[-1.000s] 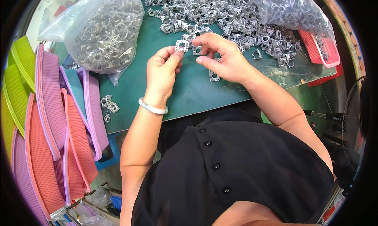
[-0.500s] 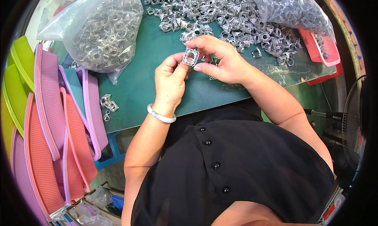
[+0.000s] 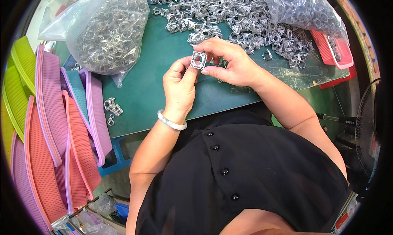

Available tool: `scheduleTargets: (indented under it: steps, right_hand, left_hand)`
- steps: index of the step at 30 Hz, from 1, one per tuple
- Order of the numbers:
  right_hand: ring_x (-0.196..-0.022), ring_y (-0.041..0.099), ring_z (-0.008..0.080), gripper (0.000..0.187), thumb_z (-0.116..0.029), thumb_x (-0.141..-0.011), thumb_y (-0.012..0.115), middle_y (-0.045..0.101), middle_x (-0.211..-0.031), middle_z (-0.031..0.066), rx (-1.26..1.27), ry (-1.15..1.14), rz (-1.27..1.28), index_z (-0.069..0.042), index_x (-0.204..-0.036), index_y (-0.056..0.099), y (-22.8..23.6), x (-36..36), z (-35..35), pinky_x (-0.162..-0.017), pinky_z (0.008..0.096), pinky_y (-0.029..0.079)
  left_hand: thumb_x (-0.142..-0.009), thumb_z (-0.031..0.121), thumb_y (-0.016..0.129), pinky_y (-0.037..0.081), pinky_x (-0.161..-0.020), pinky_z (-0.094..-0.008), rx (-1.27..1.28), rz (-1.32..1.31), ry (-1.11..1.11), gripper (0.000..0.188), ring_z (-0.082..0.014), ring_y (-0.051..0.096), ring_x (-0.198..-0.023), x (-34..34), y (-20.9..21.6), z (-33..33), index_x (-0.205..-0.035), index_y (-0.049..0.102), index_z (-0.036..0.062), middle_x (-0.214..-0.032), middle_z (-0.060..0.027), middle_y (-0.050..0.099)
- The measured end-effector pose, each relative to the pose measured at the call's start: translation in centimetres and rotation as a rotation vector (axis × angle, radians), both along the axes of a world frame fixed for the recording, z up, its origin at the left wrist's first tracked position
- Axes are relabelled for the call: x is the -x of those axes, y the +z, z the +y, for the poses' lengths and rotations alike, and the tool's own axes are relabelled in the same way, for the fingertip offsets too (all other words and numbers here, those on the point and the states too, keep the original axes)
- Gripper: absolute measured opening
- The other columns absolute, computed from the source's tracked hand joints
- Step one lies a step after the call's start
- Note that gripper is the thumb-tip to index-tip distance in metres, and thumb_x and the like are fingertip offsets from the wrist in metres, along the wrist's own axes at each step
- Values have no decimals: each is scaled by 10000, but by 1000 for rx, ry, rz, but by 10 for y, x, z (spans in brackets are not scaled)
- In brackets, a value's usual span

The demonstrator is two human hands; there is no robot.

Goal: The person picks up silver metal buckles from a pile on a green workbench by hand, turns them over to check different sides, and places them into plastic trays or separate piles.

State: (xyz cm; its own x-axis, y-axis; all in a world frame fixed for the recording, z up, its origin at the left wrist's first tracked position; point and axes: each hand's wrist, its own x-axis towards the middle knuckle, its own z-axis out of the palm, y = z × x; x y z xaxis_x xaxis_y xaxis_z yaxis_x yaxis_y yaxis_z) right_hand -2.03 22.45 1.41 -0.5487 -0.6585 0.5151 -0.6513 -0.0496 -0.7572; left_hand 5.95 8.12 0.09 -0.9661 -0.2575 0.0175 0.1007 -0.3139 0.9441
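My left hand (image 3: 179, 85) pinches a silver openwork metal ring (image 3: 198, 60) with a squarish front and an oval hole, between thumb and fingers. Around the same ring curves my right hand (image 3: 235, 63), its forefinger at the top edge and its thumb by the lower right edge. Behind the right thumb more silver metal shows; whether it is held or lies on the table I cannot tell. Beyond both hands a large heap of similar metal rings (image 3: 245, 20) covers the far part of the green table (image 3: 159, 47).
A clear plastic bag (image 3: 110, 34) full of rings stands far left, another bag (image 3: 307, 12) far right above a pink basket (image 3: 342, 55). A few loose rings (image 3: 113, 107) lie near the left edge. Stacked coloured baskets (image 3: 49, 112) crowd the left; a black fan (image 3: 366, 128) stands right.
My left hand and wrist have shifted slightly to the right, and the ring has turned a little. The right hand has barely moved.
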Motion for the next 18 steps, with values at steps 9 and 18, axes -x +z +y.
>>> scheduleTargets:
  steps: [9,18]
  right_hand:
    - [-712,526,116,447,-43,-699,696,559,-942,50,1,-3,0,-46,-1120,544,-1,1,0,-602,243,443]
    - [-717,522,121,437,-39,-688,701,557,-921,44,24,23,-4,-44,-1100,552,0,0,0,-599,250,436]
  left_hand:
    - [-863,84,567,384,-560,-184,37,44,11,133,-54,478,-646,-1,-1,-1,-971,588,8,-805,-4,582]
    - [-864,78,560,409,-593,-186,23,-14,-115,121,-47,505,-688,0,1,-10,-963,592,16,-817,2,590]
